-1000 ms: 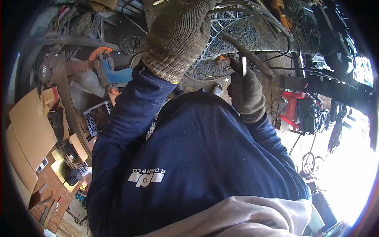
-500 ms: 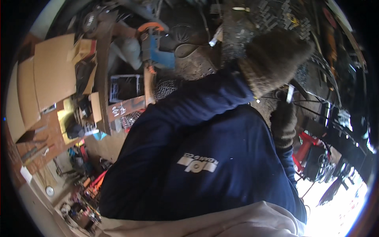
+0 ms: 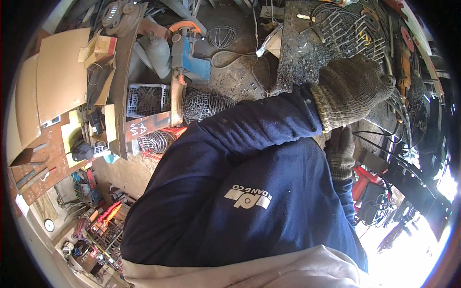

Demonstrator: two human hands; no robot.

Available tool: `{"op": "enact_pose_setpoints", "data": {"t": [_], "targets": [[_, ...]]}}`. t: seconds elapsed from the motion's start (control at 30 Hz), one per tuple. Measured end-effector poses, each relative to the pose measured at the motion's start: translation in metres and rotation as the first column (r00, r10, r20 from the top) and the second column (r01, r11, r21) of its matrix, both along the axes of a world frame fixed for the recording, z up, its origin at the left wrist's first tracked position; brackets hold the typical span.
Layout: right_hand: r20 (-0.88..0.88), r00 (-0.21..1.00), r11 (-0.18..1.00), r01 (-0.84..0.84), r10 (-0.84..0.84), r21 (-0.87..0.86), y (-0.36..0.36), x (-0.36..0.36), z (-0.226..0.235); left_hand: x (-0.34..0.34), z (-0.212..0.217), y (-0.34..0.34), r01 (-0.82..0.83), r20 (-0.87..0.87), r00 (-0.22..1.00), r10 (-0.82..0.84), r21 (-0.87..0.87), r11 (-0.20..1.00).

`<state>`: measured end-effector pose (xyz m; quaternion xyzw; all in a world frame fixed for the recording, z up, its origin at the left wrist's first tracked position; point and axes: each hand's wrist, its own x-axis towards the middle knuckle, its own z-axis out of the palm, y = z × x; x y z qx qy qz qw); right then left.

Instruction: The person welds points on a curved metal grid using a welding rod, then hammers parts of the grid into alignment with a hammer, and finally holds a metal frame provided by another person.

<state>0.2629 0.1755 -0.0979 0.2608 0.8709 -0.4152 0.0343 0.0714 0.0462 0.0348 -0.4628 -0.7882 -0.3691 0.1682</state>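
Note:
My left hand [image 3: 353, 86], in a brown knitted work glove, reaches across my body to the dark metal workbench [image 3: 300, 55]. Its fingers curl down at the right side of the bench, beside some dark cables or rods [image 3: 396, 103]; whatever they grip is hidden under the glove. Just below the left cuff is my right hand [image 3: 340, 152], gloved alike, held close to my body with its fingers bent together. What it holds cannot be made out. Beyond the left hand, several short metal rods [image 3: 353, 36] lie in rows on the bench.
To the left stand a blue machine [image 3: 185, 55] with an orange handle, a wire coil [image 3: 204, 104], a plastic crate [image 3: 144, 101] and cardboard boxes [image 3: 65, 81]. An orange power tool [image 3: 406, 77] lies at the far right. Red equipment [image 3: 362, 182] with cables is near my right arm.
My left hand has shifted right and slightly nearer. A pale flat strip seen at my right fingers is now out of sight, and that hand sits closer to the left cuff. The picture is brighter.

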Motion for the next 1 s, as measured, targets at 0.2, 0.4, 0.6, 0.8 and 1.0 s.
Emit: {"op": "enact_pose_setpoints", "data": {"t": [0.2, 0.4, 0.6, 0.8, 1.0], "targets": [[-0.279, 0.958, 0.993, 0.041, -0.070, -0.108, -0.008, 0.008, 0.020, -0.010, 0.007, -0.008, 0.045, -0.050, 0.998, -0.042, 0.063, 0.997], [-0.056, 0.998, 1.000, -0.001, 0.001, 0.003, -0.007, 0.006, 0.022, -0.008, 0.011, -0.013, -0.063, -0.005, 0.998, 0.063, 0.002, 0.998], [-0.083, 0.995, 0.997, 0.060, -0.057, 0.039, -0.019, -0.002, 0.050, -0.015, 0.005, -0.006, -0.008, -0.180, 0.984, 0.008, 0.001, 1.000], [-0.144, 0.974, 0.975, 0.154, -0.177, -0.157, -0.018, 0.004, 0.038, -0.010, 0.009, -0.007, -0.022, -0.131, 0.991, 0.021, -0.003, 1.000], [-0.102, 0.994, 0.987, -0.008, 0.025, 0.163, -0.009, 0.003, 0.033, -0.011, 0.008, -0.008, -0.011, -0.114, 0.993, 0.012, 0.007, 1.000]]}}
